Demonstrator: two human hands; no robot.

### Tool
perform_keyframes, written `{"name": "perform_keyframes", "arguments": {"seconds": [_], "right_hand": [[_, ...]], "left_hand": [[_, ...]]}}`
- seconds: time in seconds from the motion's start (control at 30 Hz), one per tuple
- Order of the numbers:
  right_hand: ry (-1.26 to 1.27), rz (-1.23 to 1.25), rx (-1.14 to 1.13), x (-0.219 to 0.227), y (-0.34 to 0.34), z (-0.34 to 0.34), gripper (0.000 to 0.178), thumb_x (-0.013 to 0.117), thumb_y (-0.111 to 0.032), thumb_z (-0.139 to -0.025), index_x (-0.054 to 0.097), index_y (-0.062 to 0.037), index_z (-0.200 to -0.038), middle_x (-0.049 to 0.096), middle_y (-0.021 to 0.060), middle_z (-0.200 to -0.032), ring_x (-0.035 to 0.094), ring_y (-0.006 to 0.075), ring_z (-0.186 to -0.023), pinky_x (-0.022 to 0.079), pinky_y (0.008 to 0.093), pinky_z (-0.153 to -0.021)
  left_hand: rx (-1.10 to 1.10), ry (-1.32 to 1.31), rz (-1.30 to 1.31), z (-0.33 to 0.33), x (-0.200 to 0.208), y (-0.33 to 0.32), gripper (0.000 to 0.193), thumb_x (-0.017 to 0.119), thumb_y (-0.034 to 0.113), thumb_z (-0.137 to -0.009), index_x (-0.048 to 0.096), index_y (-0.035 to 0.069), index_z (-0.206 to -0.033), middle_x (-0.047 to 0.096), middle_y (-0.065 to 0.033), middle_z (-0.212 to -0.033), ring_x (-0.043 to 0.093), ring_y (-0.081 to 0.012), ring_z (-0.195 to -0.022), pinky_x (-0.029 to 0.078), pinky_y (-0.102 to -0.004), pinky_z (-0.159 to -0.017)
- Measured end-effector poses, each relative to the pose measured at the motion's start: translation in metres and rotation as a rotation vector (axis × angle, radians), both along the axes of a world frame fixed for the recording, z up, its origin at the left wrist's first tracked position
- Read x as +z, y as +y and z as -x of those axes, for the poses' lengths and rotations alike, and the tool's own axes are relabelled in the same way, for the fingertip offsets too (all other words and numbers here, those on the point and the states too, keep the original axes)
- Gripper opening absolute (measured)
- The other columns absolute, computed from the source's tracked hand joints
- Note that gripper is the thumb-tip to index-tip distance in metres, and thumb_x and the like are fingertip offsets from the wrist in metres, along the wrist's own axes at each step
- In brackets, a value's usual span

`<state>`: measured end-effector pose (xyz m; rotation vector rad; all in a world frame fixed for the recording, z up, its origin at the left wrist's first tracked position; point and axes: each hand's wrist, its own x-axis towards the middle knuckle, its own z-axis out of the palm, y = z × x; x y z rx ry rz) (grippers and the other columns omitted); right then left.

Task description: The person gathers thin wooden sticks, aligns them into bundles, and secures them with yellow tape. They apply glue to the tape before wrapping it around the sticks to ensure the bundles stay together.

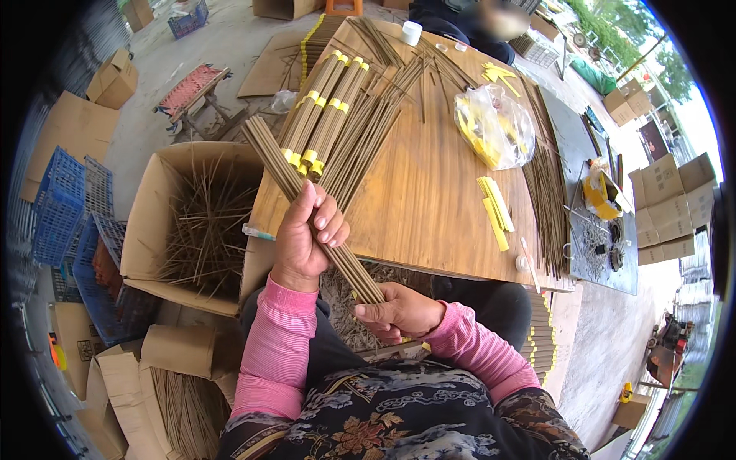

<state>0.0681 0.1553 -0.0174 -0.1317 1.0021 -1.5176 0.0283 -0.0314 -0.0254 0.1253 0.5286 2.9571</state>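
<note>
A bundle of thin brown incense sticks (267,152) slants over the table's near left edge. My left hand (305,234) is closed round its middle, while my right hand (400,310) grips the lower end between thumb and fingers. Just beyond, several finished bundles (331,107) with yellow bands lie side by side, next to loose incense sticks (373,134). Yellow paper strips (496,211) rest on the right part of the wooden table (429,207), nearer me than a clear plastic bag (491,126) with yellow pieces inside.
An open cardboard box (146,222) of tangled sticks stands against the table's left side; another box (149,399) of sticks is below it. Long sticks (546,203) line the right edge beside a dark board (609,264). Someone sits at the far side near a white jar (411,33).
</note>
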Motion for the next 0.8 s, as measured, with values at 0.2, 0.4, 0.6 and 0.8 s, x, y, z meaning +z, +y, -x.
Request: {"name": "perform_keyframes", "arguments": {"seconds": [0.2,0.4,0.6,0.8], "right_hand": [[0.291,-0.087,0.120,0.014,-0.003,0.022,0.034,0.050,-0.036,-0.088,0.048,-0.0026,-0.085,0.053,0.0047,-0.064,0.056,0.0124,-0.055,0.048,0.0226,-0.049],[0.957,-0.422,-0.205,-0.022,-0.014,0.104,0.028,0.051,-0.025,-0.087,0.054,-0.0003,-0.101,0.057,0.0070,-0.072,0.057,0.0145,-0.064,0.049,0.0274,-0.058],[1.480,-0.697,-0.024,-0.027,-0.055,0.124,0.030,0.047,-0.029,-0.086,0.052,-0.0074,-0.107,0.059,0.0166,-0.078,0.057,0.0289,-0.084,0.044,0.0388,-0.077],[1.555,-0.839,0.038,-0.037,-0.061,0.125,0.030,0.048,-0.029,-0.085,0.050,-0.0053,-0.103,0.057,0.0180,-0.079,0.056,0.0329,-0.085,0.045,0.0401,-0.075]], "left_hand": [[0.348,-0.053,-0.116,0.002,0.007,-0.053,0.031,0.048,0.033,-0.089,0.043,0.013,-0.067,0.035,0.0048,-0.051,0.030,-0.0048,-0.038,0.027,-0.0190,-0.035],[0.323,-0.114,-0.195,0.001,0.008,-0.069,0.031,0.049,0.031,-0.089,0.045,0.011,-0.066,0.034,0.0036,-0.050,0.029,-0.0059,-0.038,0.026,-0.0209,-0.036],[0.297,-0.118,-0.148,0.002,0.006,-0.068,0.029,0.049,0.030,-0.089,0.044,0.011,-0.068,0.035,0.0041,-0.050,0.030,-0.0059,-0.038,0.027,-0.0207,-0.036],[0.297,-0.150,-0.172,0.000,0.007,-0.065,0.029,0.048,0.028,-0.090,0.044,0.010,-0.068,0.034,0.0036,-0.050,0.030,-0.0062,-0.038,0.027,-0.0210,-0.036]]}}
